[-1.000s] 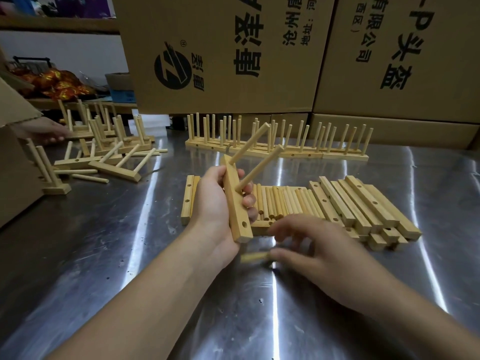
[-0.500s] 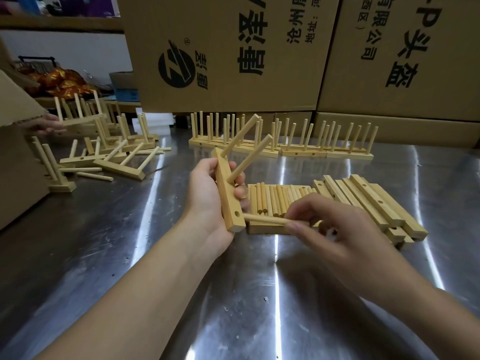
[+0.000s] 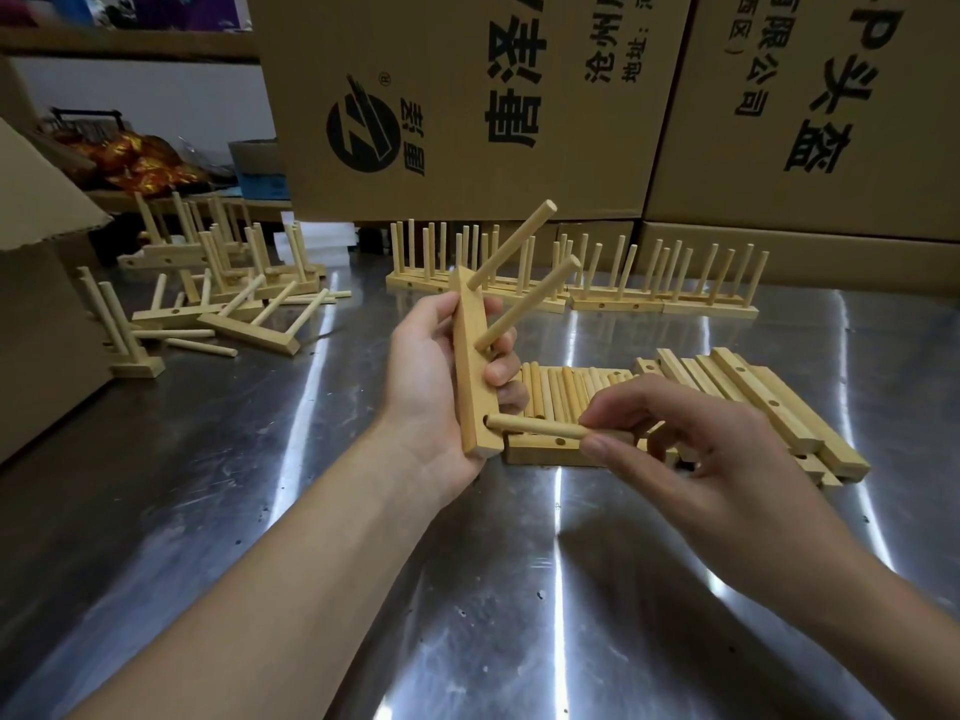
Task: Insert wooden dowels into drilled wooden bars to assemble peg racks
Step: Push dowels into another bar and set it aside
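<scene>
Left hand (image 3: 431, 376) is wrapped round the bar (image 3: 472, 376), holding it upright over the steel table (image 3: 260, 511), near middle, with two dowels (image 3: 514, 244) sticking out to the far right. Right hand (image 3: 691, 449) pinches the third dowel (image 3: 535, 427), its tip right at the bottom hole. Risk imo: push it in crooked and it'll jam or chip the hole's edge, or the bar twists in that grip. The boxes (image 3: 467, 70) at the far side read 头盔, 限公司, 沧州 and 地址, printed sideways, plus a round black logo (image 3: 363, 129).

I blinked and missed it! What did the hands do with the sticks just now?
The right hand picked a dowel off the table and carried it left, up to the lowest hole of the bar. The left hand kept holding the bar, its two upper dowels unchanged.
</scene>
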### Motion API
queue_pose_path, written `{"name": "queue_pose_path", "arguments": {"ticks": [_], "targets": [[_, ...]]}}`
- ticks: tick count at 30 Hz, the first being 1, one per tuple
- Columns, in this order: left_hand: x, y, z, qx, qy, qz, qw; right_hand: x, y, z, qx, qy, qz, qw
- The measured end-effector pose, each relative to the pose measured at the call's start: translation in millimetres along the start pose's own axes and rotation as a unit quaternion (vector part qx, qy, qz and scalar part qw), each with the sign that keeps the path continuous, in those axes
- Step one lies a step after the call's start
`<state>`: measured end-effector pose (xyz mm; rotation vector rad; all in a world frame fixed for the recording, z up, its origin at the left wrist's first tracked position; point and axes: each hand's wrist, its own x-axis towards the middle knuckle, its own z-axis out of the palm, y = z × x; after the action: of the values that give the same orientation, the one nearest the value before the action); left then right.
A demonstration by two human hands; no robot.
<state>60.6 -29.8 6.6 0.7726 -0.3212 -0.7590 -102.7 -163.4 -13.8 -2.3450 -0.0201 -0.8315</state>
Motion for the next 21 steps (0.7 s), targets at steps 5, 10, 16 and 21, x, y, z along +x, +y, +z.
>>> {"name": "queue_pose_path", "arguments": {"ticks": [5, 10, 16, 21], "targets": [[1.3, -0.6, -0.6, 0.025, -0.004, 0.011, 1.000, -0.2, -5.1, -3.3, -0.063, 0.021, -0.036, 0.997], [1.8, -1.6, -1.6, 0.045, -0.003, 0.019, 0.999, -0.2, -7.3, -5.1, -0.086, 0.047, -0.068, 0.993], [2.2, -2.3, -1.1, 0.070, 0.010, 0.032, 0.997, 0.4, -9.3, -6.0, -0.058, 0.040, -0.066, 0.995], [1.1, -3.1, -1.8, 0.076, 0.029, 0.029, 0.996, -0.1, -9.0, -5.0, -0.023, 0.032, -0.043, 0.998]]}}
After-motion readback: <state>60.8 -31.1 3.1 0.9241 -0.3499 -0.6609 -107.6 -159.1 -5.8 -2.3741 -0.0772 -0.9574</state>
